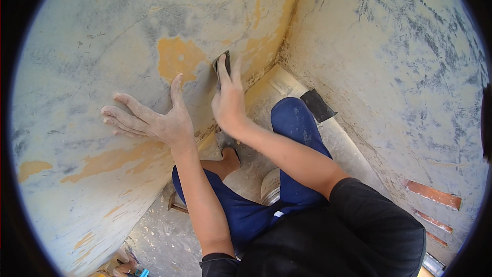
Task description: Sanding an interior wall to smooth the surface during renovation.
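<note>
My left hand (169, 123) lies against the scuffed grey-white wall (118, 46), fingers spread and dusty, with nothing in it. To its right, my right hand (230, 105) presses a dark folded piece of sandpaper (227, 62) to the same wall, fingers stretched along it. Part of the sheet is hidden behind the fingers. An orange-yellow bare patch (179, 60) shows on the wall between and above the hands. Fine pale dust coats both hands.
A second wall (389, 61) meets the first at a corner. A black sheet (318, 105) rests at its foot, beside my right knee. Between my legs is a pale round bucket (270, 184). Reddish brick slots (433, 195) show at the right. A bright blue object (144, 273) sits lower left.
</note>
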`<state>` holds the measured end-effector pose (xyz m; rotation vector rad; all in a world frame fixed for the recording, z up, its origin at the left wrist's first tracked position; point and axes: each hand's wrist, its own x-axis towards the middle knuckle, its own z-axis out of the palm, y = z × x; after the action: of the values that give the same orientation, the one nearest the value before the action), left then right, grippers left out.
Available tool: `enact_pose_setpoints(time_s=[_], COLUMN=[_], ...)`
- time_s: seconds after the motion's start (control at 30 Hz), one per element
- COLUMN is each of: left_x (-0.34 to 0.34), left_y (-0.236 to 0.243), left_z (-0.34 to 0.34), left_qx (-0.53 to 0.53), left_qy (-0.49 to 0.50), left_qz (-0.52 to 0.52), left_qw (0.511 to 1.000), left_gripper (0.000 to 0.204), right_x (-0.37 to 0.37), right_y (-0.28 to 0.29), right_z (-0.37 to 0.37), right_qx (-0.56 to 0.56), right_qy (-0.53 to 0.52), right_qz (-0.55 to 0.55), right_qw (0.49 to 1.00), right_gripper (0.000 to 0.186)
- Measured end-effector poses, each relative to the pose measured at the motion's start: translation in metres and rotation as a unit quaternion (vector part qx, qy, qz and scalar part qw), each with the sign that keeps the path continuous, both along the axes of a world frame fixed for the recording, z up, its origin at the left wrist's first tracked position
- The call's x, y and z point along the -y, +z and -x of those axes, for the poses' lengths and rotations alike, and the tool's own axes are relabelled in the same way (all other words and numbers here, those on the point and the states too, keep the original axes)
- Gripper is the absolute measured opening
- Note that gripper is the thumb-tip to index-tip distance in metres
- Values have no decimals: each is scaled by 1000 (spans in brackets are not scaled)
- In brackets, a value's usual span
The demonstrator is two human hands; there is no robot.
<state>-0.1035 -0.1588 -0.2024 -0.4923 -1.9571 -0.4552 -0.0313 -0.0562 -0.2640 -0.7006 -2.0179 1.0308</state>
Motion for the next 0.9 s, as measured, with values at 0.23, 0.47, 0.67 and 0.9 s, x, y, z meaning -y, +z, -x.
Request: enact_pose_setpoints(time_s=[0.23, 0.47, 0.67, 0.9], left_x=[-3, -3, -3, -1], left_y=[-2, 0, 0, 0], left_z=[1, 2, 1, 3], left_qx=[-10, -17, -12, -17], left_qy=[-14, -15, -9, -5], left_qz=[3, 6, 4, 5], left_qw=[1000, 1000, 1000, 1000], left_gripper=[125, 126, 127, 128], right_x=[-25, -62, -67, -66], right_y=[4, 13, 9, 8], right_z=[6, 9, 10, 10], right_qx=[27, -8, -7, 14], right_qy=[-54, -93, -98, -78], right_qz=[-55, 60, -23, -1], right_qw=[997, 994, 995, 997], right_gripper=[74, 80, 76, 74])
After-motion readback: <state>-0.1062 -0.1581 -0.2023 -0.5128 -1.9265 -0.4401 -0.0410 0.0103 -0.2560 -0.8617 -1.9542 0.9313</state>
